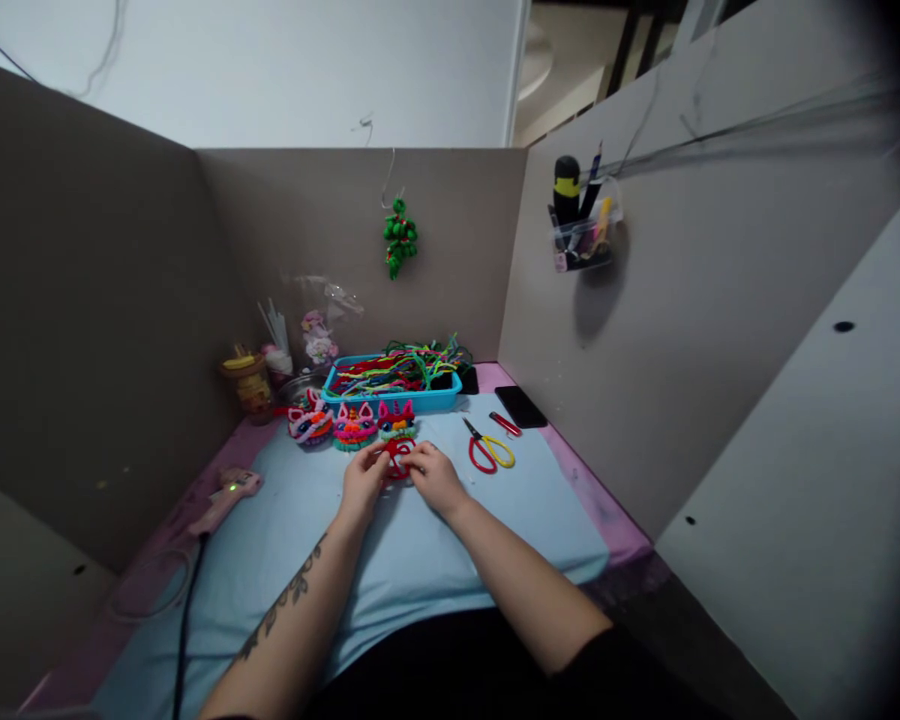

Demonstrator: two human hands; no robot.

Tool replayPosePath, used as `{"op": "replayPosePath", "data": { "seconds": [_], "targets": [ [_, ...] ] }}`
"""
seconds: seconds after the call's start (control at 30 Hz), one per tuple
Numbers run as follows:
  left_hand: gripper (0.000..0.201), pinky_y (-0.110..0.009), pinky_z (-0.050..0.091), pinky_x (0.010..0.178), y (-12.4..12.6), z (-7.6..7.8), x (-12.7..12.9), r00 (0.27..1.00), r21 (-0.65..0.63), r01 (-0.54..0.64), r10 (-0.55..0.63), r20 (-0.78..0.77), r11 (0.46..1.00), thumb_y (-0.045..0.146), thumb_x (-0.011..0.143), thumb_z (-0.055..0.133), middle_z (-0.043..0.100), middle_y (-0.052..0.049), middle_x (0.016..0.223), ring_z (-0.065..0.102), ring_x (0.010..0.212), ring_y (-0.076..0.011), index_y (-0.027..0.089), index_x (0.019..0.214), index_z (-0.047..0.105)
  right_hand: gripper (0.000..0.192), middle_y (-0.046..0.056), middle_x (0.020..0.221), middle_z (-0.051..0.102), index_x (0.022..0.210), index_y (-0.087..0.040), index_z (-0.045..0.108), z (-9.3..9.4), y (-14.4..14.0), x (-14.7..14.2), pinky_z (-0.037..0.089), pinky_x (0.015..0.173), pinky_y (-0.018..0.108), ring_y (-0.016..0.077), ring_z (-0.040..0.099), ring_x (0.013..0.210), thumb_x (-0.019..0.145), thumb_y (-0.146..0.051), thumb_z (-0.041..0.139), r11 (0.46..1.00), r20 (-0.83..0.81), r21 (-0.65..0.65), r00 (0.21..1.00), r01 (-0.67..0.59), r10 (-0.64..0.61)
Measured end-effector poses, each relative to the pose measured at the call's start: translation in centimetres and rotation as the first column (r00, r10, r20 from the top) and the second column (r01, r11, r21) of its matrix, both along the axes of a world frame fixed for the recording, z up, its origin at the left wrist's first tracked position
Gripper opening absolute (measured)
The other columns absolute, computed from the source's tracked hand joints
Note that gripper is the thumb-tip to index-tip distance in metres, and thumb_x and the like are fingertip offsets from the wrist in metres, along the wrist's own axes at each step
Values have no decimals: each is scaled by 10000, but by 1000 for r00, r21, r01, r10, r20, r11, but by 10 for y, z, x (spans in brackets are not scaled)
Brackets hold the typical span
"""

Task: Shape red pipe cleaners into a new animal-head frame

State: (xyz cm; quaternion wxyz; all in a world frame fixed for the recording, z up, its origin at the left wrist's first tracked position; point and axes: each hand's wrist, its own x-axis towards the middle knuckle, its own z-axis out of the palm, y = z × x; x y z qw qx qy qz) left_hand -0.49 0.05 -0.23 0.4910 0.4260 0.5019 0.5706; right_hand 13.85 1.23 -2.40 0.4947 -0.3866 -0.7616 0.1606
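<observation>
Both of my hands meet over a small red pipe-cleaner piece on the light blue mat. My left hand pinches its left side and my right hand holds its right side. Just beyond them stand three colourful pipe-cleaner animal heads in a row. A blue tray filled with bright pipe cleaners sits behind those.
Red-and-yellow scissors lie right of my hands, with a black phone farther back. A pink glue gun with a lit light and its black cord lies at the left. Jars and bags stand back left. Cardboard walls enclose the desk; a green ornament hangs on the back wall.
</observation>
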Motion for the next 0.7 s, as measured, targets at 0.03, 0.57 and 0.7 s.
{"op": "replayPosePath", "data": {
  "seconds": [0.03,0.57,0.7],
  "targets": [
    [563,-195,379,431,1,-1,-1,1000,12,-10,11,-22,1000,450,575,718,653,-61,766,582,548,-129,114,1009,592,309,40,849,577,893,-210,698,-1,1,0,462,777,271,149,560,806,739,-45,486,1000,-14,3,1000,11,-11],
    [466,-148,201,345,0,3,-1,970,-63,177,-163,182,982,407,580,754,588,1,612,482,415,-59,130,921,599,362,43,841,601,878,-221,704,0,1,2,466,775,288,160,547,824,710,3,475,990,-14,129,998,60,-59],
    [374,-148,179,346,-1,4,-1,955,-46,178,-161,249,983,342,552,784,467,63,501,369,382,-22,131,787,584,333,51,849,607,880,-216,700,2,0,1,477,762,293,166,549,825,732,-13,482,984,0,168,998,58,-59]
  ]
}}
